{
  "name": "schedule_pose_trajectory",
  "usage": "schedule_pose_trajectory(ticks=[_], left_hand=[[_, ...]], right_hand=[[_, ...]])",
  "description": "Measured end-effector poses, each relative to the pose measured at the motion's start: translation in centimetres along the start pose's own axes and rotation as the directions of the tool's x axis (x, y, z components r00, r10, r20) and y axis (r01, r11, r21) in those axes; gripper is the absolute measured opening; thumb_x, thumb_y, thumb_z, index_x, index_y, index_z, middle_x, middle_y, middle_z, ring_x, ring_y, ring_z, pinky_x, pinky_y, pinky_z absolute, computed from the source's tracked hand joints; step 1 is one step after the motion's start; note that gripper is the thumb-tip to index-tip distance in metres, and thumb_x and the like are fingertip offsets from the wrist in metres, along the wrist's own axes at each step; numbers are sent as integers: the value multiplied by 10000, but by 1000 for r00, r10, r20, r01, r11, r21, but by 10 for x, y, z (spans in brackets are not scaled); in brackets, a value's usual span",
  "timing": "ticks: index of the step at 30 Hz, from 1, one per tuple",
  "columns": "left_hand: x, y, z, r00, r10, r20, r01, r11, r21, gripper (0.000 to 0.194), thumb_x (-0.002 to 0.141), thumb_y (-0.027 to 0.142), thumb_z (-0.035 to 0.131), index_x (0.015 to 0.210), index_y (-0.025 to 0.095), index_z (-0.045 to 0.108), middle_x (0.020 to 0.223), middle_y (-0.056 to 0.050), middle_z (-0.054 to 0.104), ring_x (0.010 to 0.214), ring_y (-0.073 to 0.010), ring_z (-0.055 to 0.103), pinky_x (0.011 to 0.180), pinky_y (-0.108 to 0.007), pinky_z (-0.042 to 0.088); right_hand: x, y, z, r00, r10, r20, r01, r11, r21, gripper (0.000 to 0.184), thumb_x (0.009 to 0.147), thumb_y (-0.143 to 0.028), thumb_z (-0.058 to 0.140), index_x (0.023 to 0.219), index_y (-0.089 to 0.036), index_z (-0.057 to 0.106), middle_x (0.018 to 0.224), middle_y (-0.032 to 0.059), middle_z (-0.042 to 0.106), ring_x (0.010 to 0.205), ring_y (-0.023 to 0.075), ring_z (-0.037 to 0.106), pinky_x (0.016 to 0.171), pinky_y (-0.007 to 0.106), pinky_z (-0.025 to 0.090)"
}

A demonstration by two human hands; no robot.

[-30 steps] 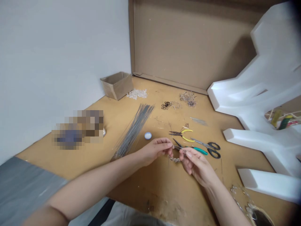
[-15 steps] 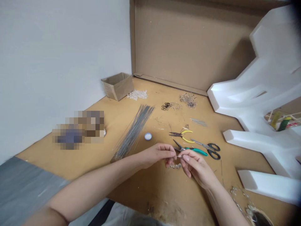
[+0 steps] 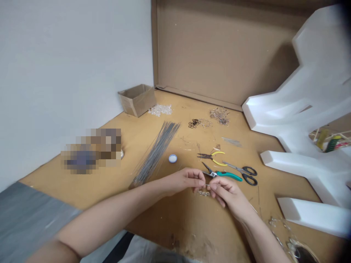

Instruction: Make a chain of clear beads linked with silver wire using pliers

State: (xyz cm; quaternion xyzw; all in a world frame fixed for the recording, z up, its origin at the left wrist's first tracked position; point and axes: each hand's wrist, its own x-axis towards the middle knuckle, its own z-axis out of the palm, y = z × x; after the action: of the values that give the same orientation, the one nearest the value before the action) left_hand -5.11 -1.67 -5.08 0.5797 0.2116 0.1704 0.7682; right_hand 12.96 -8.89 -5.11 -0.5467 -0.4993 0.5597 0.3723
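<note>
- The left hand (image 3: 188,179) is closed, thumb and fingertips pinching one end of a thin wire (image 3: 207,185); the right hand (image 3: 228,193) pinches the other end, a narrow gap between them.
- The clear beads (image 3: 204,193) hang just below that gap – how they join the wire I cannot tell.
- Just beyond the grip lie the green-handled pliers (image 3: 229,176), jaws spread; whether the right fingers touch them is unclear.
- Past these, the yellow-handled pliers (image 3: 208,156) lie near the scissors (image 3: 242,169), crowding the far right side.
- Beyond the left hand, a small blue-rimmed dish (image 3: 172,158) sits near, with the bundle of grey wires (image 3: 159,148) slanting away to its left.
- Toward the body, brown tabletop (image 3: 164,219) runs from the grip to the near edge – the widest room for the hands.
- Well right of the grip, the blunt prongs of the white foam piece (image 3: 294,162) bound that side.
- Far beyond, the cardboard panel (image 3: 225,54) walls the back; the small box (image 3: 138,101) stands far left.
</note>
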Motion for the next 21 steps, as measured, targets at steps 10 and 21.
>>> schedule_pose_trajectory(ticks=[10, 21], left_hand=[[2, -2, -1, 998, 57, -7, -55, 986, 159, 277, 770, 399, 548, 733, 126, 523, 645, 21, 485, 591, -69, 403, 581, -201, 324], [4, -10, -1, 1000, -16, -22, 9, 959, -283, 244, 742, 353, 598, 711, 122, 526, 542, 24, 477, 515, -75, 439, 561, -221, 327]], right_hand=[[-4, -1, -2, 997, -71, -8, 70, 991, -118, 200, 805, -348, 558, 711, -183, 621, 597, -5, 556, 486, 76, 398, 445, 216, 262], [-1, -4, -10, 990, 31, 135, -69, 956, 285, 251, 757, -301, 633, 984, -203, 593, 763, 24, 651, 400, 38, 406, 406, 202, 284]])
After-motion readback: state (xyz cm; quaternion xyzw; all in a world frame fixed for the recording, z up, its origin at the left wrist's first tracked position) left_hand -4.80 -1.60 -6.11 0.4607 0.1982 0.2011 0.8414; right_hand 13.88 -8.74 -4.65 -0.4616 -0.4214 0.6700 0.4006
